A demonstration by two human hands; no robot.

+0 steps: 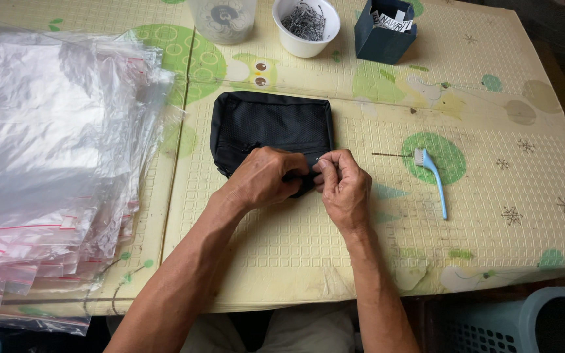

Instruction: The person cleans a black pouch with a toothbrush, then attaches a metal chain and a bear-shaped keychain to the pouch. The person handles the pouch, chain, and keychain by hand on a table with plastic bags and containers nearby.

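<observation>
At the far left, a thick stack of clear plastic bags [47, 163] with red seal strips is laid on the tabletop [492, 222]; none of them is seen to be filled. Next to it, near the middle, a small black mesh pouch [269, 124] is lying flat, and both hands are placed on its lower edge. The left hand [263, 180] is closed over the lower edge of the pouch and presses it down. The right hand [341, 183] is pinched narrowly on a thin metal piece [322, 159], perhaps a small ring or hook, which is held just at the pouch's edge. It is judged that the fitting of this piece is in progress and not finished; whether it is already attached cannot be told.

To the right, a light blue brush [433, 176] is lying apart from the hands. At the back, a clear cup [223, 19], a white bowl [305, 26] with small metal parts and a dark blue box [384, 33] are standing in a row.

The tabletop is covered by a pale yellow foam mat [282, 261] with green circles and an owl picture. At the lower right, a blue-grey plastic basket [531, 320] is seen below.
</observation>
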